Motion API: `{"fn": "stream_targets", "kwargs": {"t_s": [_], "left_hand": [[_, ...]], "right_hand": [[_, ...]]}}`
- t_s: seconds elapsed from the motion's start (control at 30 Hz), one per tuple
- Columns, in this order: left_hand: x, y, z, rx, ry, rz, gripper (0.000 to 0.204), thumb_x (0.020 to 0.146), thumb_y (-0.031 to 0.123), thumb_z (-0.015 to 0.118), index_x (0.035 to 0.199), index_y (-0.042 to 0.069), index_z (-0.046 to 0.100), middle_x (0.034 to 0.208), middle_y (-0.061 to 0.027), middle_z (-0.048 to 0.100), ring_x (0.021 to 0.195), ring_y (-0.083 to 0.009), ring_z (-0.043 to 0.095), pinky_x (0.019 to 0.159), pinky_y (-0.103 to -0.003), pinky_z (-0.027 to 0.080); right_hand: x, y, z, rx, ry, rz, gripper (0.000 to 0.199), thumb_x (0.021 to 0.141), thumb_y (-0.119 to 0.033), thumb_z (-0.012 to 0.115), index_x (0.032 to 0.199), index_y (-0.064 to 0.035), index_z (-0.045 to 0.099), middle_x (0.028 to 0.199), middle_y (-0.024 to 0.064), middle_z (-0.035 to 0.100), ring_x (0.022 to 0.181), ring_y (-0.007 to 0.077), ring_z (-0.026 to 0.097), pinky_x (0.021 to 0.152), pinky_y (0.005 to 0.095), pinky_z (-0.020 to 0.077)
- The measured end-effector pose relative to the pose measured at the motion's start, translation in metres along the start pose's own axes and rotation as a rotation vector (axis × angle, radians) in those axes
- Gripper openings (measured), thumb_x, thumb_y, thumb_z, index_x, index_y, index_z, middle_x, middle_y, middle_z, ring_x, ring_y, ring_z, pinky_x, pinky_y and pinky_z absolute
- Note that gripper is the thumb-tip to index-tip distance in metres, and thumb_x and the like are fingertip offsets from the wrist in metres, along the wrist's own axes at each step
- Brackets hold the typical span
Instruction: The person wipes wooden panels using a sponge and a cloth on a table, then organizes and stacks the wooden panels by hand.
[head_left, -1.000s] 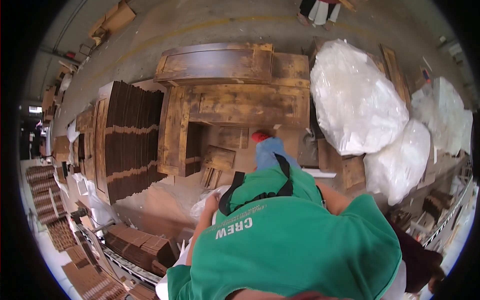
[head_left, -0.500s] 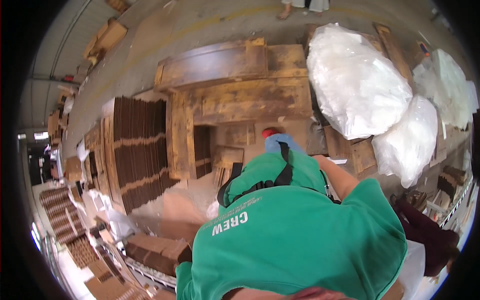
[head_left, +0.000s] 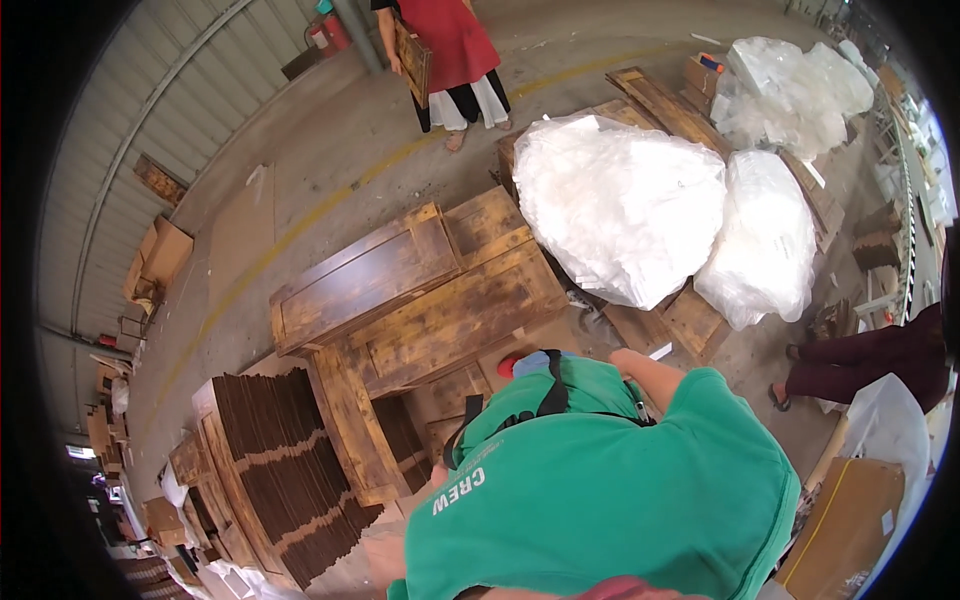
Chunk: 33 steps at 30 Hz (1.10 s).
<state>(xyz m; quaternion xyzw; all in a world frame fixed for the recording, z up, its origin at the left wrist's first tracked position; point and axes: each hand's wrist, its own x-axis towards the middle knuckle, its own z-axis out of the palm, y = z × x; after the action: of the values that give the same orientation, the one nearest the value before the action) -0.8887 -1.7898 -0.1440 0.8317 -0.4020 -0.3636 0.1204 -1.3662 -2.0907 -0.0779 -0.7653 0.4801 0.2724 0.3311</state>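
Observation:
My left hand shows only as a small patch of skin beside my green shirt, close to the wooden frame; its fingers are hidden. My right arm is bent at my side, and its hand is out of sight behind my body. Before me lie brown-stained wooden furniture pieces: a panelled piece on top, a second panelled piece beneath it, and an upright frame nearest my left hand. To the left of that frame stands a tall stack of dark brown flat sheets.
Large clear plastic bags of white material lie on wooden boards at right. Farther off, a person in a red top holds a wooden panel. Another person in dark trousers is at right, near a cardboard box.
My view has turned, so the furniture and bags sit lower and further left. The red-topped person has come fuller into view, and a bit of my left hand now shows.

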Motion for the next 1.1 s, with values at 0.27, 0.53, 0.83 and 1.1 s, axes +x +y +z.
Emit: {"fn": "stream_targets", "kwargs": {"t_s": [0.27, 0.53, 0.83, 1.1], "left_hand": [[0.006, 0.12, -0.05, -0.085, -0.097, 0.161, 0.044, 0.082, 0.04, 0.058, 0.105, 0.004, 0.062, 0.1, -0.0193, 0.063, 0.097, -0.0308, 0.06, 0.082, -0.036, 0.047], [-0.073, 0.115, -0.015, -0.227, -0.011, -0.279, 0.042, 0.079, 0.04, 0.058, 0.102, 0.005, 0.063, 0.094, -0.0169, 0.065, 0.092, -0.0311, 0.062, 0.081, -0.037, 0.048], [-0.157, 0.083, 0.035, -0.363, 0.144, -0.681, 0.037, 0.078, 0.035, 0.061, 0.099, 0.004, 0.063, 0.096, -0.0175, 0.064, 0.091, -0.0318, 0.061, 0.082, -0.039, 0.047], [-0.145, 0.144, 0.087, -0.616, 0.198, -0.65, 0.035, 0.079, 0.035, 0.059, 0.098, 0.006, 0.065, 0.092, -0.0164, 0.065, 0.088, -0.0322, 0.061, 0.08, -0.038, 0.048]], "right_hand": [[0.028, 0.016, 0.007, 0.143, -0.075, -0.016, 0.038, 0.077, -0.03, 0.052, 0.098, -0.0002, 0.062, 0.103, 0.0209, 0.06, 0.099, 0.0368, 0.057, 0.082, 0.0449, 0.0455], [0.066, 0.029, -0.001, -0.069, -0.254, -0.115, 0.038, 0.078, -0.031, 0.051, 0.099, -0.0017, 0.062, 0.103, 0.021, 0.06, 0.099, 0.0372, 0.057, 0.082, 0.0449, 0.0454], [0.147, -0.024, -0.051, -0.2, -0.292, -0.273, 0.037, 0.078, -0.032, 0.05, 0.099, -0.0034, 0.062, 0.103, 0.0211, 0.06, 0.099, 0.0376, 0.056, 0.082, 0.045, 0.0453], [0.169, -0.041, -0.092, -0.367, -0.303, -0.325, 0.037, 0.079, -0.033, 0.048, 0.1, -0.0049, 0.062, 0.103, 0.0212, 0.06, 0.099, 0.0379, 0.056, 0.083, 0.0451, 0.0451]]}}
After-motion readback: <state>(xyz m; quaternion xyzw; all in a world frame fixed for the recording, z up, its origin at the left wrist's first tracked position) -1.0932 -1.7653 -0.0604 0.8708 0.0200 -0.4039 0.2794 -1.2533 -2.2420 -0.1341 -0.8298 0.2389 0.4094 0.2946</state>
